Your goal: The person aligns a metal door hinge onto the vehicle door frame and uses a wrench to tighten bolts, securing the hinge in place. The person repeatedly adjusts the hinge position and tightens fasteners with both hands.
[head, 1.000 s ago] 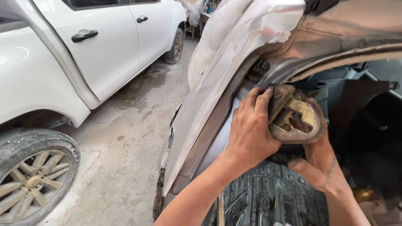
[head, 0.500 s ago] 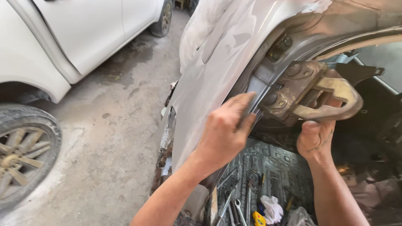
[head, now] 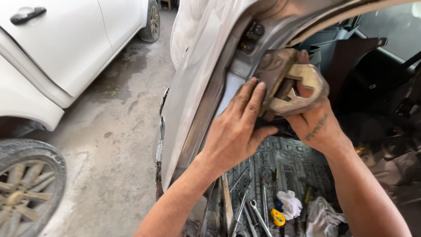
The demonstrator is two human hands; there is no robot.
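Note:
A dull gold metal door hinge [head: 293,83] sits against the bare grey door pillar [head: 228,83] of a stripped car body. My left hand [head: 237,127] lies flat on the pillar, its fingertips pressing the hinge's left side. From below and the right, my right hand [head: 313,123] grips the hinge, with the thumb up behind it. A black bolt fitting [head: 251,35] sits on the pillar just above the hinge.
A white pickup [head: 52,57] stands at left with its wheel [head: 26,188] near the lower left corner; concrete floor lies between. On the car's ribbed floor below lie several wrenches [head: 250,206], a yellow tool [head: 278,217] and white rags [head: 290,202]. Dark interior trim fills the right.
The view has shifted and come closer. My left hand moved up from the pillar's edge onto the hinge, and my right hand rose from under the hinge to grip it.

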